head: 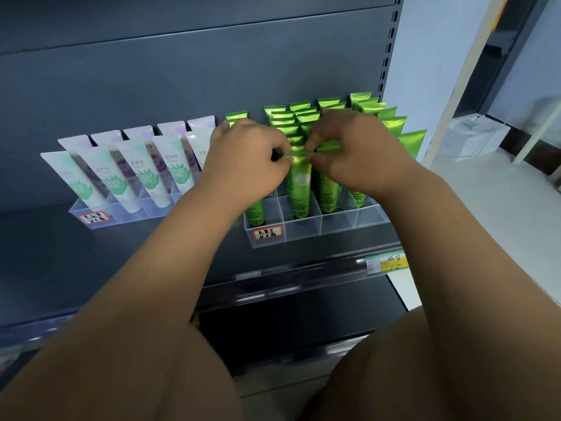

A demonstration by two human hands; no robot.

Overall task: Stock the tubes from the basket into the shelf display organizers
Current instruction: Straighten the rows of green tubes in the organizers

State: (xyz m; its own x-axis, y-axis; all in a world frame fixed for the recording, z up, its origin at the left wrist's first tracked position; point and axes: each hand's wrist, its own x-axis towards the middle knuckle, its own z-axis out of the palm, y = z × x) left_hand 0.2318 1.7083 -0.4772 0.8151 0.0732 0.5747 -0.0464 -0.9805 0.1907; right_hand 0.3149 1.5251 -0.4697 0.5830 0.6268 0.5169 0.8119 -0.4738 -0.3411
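Dark shelf bears left clear organizer and right clear organizer, apart, each front-labelled

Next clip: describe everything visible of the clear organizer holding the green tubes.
The clear organizer looks like transparent hard plastic, split by thin walls into rows of square cells. It sits flat on the dark shelf, right of a second organizer. A red-bordered handwritten label is on its front wall's left end. Its cells hold green tubes standing crimp-up; front right cells look empty. The left hand and right hand pinch one green tube, not touching the organizer.
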